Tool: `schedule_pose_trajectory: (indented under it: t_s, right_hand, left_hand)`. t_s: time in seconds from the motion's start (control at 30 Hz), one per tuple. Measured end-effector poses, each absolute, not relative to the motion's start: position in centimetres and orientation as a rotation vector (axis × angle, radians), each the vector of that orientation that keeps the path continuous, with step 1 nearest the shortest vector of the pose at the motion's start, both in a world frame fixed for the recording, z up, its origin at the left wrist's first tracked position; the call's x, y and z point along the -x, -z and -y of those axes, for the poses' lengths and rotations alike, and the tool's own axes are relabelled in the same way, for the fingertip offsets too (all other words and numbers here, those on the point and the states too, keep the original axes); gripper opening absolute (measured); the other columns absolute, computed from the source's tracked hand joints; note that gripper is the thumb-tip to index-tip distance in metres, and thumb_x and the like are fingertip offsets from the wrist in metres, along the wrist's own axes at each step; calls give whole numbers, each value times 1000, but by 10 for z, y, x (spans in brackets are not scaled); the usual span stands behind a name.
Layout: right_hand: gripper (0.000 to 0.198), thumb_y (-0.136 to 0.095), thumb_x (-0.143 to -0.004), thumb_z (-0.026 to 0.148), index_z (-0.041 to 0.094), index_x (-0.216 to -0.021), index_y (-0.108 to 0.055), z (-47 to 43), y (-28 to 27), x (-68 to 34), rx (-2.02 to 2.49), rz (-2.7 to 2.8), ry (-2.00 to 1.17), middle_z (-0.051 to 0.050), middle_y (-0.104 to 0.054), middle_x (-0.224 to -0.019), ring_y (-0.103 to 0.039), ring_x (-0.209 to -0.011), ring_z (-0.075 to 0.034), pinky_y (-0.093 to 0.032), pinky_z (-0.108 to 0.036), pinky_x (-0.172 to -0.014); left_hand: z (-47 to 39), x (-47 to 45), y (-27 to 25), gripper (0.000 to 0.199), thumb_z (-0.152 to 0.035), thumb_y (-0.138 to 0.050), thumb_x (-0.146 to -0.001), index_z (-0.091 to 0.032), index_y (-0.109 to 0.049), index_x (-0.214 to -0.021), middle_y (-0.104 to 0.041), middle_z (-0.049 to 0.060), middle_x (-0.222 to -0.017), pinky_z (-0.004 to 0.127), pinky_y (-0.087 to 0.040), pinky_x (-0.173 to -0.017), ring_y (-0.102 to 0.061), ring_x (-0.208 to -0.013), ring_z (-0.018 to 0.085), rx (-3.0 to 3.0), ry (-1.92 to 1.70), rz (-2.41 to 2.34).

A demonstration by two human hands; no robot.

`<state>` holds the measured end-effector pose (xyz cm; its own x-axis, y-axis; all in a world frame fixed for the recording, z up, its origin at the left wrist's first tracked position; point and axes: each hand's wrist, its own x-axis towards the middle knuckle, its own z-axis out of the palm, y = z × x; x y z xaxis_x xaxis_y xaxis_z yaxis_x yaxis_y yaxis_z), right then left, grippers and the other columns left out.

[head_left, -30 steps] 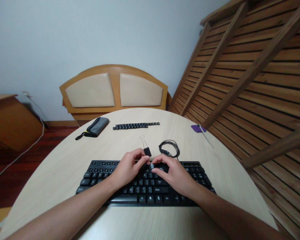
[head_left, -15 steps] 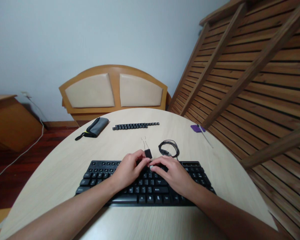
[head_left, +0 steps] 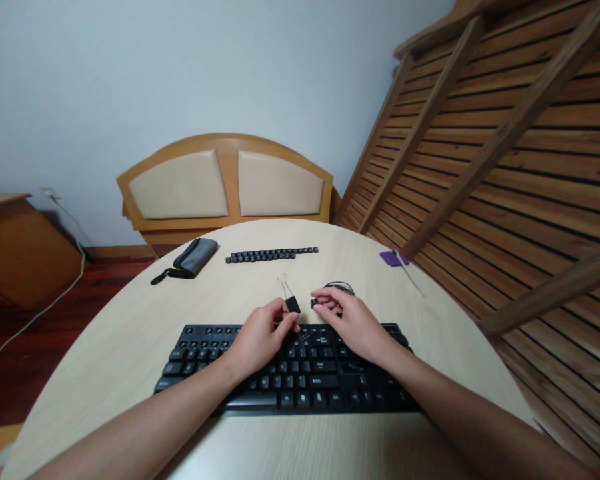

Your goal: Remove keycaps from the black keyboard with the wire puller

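Observation:
A black keyboard (head_left: 245,399) lies in front of me, with several keys gone from its upper left rows. My left hand (head_left: 265,333) is over its upper middle, closed on a keycap puller (head_left: 293,305) with a black body; the puller's two wire loops point away from me. To the right, my right hand (head_left: 353,321) pinches a small black keycap (head_left: 315,303) between thumb and fingertips, just above the keyboard's back edge. Farther back, removed keycaps (head_left: 265,255) lie in rows on the table.
On the round table (head_left: 105,347), a grey and black pouch (head_left: 195,258) lies at the left. A coiled black cable (head_left: 341,287) is partly hidden behind my right hand. At the right lie a purple cloth (head_left: 393,259) and a thin stick-like tool (head_left: 411,277).
My right hand has moved away from the puller, up and to the right, with the keycap in its fingers. The left hand keeps the puller, now tilted slightly left.

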<state>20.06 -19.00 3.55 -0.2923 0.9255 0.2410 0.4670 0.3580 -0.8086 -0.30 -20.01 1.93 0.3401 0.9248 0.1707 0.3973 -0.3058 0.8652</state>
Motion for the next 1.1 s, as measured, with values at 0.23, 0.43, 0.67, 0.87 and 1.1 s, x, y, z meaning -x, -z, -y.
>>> schedule_pose_trajectory:
  t_s: [0.23, 0.43, 0.67, 0.87, 1.1]
  right_hand:
    - [22, -58, -89, 27, 20, -108, -69, 111, -42, -198, 1427, 2125, -427, -4, -71, -103, -66, -85, -15, -48, -25, -79]
    - [21, -61, -85, 22, 20, -104, -71, 54, -39, -183, 1644, 2140, -279, -7, -72, -100, -64, -94, -20, -44, -27, -82]
    - [21, -58, -87, 22, 21, -106, -69, 29, -21, -166, 1828, 2109, -167, -10, -70, -106, -63, -97, -23, -44, -31, -81]
    - [24, -52, -90, 22, 27, -108, -66, 27, -11, -157, 1853, 2089, -111, -6, -69, -108, -62, -99, -23, -45, -31, -82]
    - [28, -48, -91, 19, 29, -112, -64, 25, -1, -155, 1826, 2058, -85, -4, -67, -113, -60, -103, -21, -45, -31, -83]
  left_hand:
    - [200, 3, -18, 21, -35, -48, -95, -20, -54, -81, -73, 3, -78, 31, -48, -71, -68, -77, 20, -1874, -880, -1176]
    - [200, 3, -19, 21, -34, -48, -95, -20, -53, -80, -73, 2, -79, 31, -48, -71, -68, -77, 20, -1883, -865, -1189]
    - [199, 3, -19, 21, -34, -49, -95, -20, -53, -80, -73, 2, -79, 32, -47, -72, -68, -78, 20, -1876, -868, -1194]
    - [198, 3, -16, 21, -33, -49, -94, -20, -53, -79, -73, 3, -79, 31, -47, -72, -67, -77, 20, -1885, -862, -1203]
    - [199, 3, -17, 21, -34, -49, -95, -20, -53, -79, -73, 2, -79, 31, -47, -72, -67, -77, 20, -1887, -868, -1201]
